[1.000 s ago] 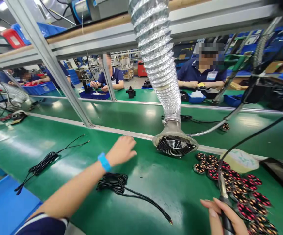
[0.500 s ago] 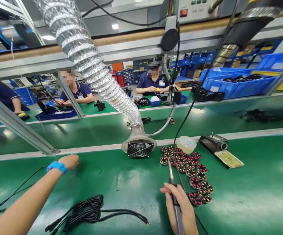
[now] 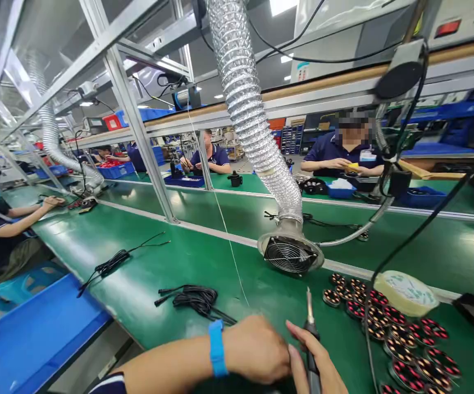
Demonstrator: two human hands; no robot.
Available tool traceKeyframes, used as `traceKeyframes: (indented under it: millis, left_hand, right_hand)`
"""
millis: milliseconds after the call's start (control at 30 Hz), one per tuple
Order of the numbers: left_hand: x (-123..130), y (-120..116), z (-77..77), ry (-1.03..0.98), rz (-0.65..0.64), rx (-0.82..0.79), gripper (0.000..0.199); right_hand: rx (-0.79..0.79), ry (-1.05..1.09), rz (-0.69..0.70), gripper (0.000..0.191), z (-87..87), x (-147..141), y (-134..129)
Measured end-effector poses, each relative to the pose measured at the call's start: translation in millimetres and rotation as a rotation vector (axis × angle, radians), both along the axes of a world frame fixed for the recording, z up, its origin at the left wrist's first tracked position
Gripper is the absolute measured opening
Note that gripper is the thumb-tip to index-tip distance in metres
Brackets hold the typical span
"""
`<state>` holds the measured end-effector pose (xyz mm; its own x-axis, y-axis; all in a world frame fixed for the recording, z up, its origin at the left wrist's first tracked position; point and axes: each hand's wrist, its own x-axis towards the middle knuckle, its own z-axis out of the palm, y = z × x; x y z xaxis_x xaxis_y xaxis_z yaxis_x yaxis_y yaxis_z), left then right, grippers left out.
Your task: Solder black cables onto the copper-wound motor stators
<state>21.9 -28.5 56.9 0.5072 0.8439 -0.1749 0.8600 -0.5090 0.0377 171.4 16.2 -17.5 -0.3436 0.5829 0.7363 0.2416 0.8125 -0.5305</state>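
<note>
My right hand (image 3: pixel 316 361) grips a soldering iron (image 3: pixel 311 328) by its dark handle, with the metal tip pointing up and away. Close against it on the left is my left hand (image 3: pixel 257 347), a blue band (image 3: pixel 217 348) round its wrist. Its fingers are curled in, and whatever they hold, if anything, is hidden. A thin solder wire (image 3: pixel 228 235) runs down from a spool (image 3: pixel 182 98) on the upper shelf and ends just above my left hand. Behind that forearm lies a coiled black cable (image 3: pixel 198 300). Several round copper-wound motor stators (image 3: pixel 401 347) stand right of the iron.
A fan-fronted fume hood (image 3: pixel 290 254) hangs from a silver duct (image 3: pixel 245 109) beyond the iron. A tape roll (image 3: pixel 404 293) sits behind the stators; a black cord (image 3: pixel 425 213) crosses above them. Another cable bundle (image 3: pixel 113 262) lies left, near a blue tray (image 3: pixel 35 334). Other people sit around.
My left hand has come from the far left of the bench to beside my right hand. The view has swung left. The soldering iron stays in my right hand.
</note>
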Motion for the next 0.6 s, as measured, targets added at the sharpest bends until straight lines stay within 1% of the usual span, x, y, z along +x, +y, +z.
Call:
traceKeyframes:
  millis: [100, 200, 300, 367, 467, 533, 600]
  left_hand:
    - [5, -9, 9.4, -0.097, 0.158, 0.022, 0.032]
    - [2, -26, 17.6, -0.169, 0.347, 0.032, 0.039]
    - [4, -41, 21.5, -0.194, 0.458, 0.051, 0.044]
    - [11, -45, 22.5, -0.219, 0.505, 0.059, 0.04]
    - [26, -42, 22.3, -0.341, 0.545, 0.03, 0.026]
    - [31, -36, 20.9, -0.433, 0.544, -0.043, 0.025]
    - [23, -32, 19.7, -0.474, 0.533, -0.122, 0.03]
  right_hand:
    - [-0.058, 0.175, -0.108, 0.025, 10.1, 2, -10]
    - [-0.106, 0.348, -0.1, 0.026, 19.9, 3, -20]
    - [-0.159, 0.463, -0.091, 0.024, 26.3, 6, -23]
    - [-0.182, 0.448, -0.08, 0.022, 27.5, 9, -22]
    - [-0.159, 0.336, -0.02, 0.019, 25.6, 10, -22]
    - [-0.121, 0.274, 0.016, 0.017, 23.8, 9, -24]
    - [-0.093, 0.235, 0.023, 0.016, 22.4, 9, -25]
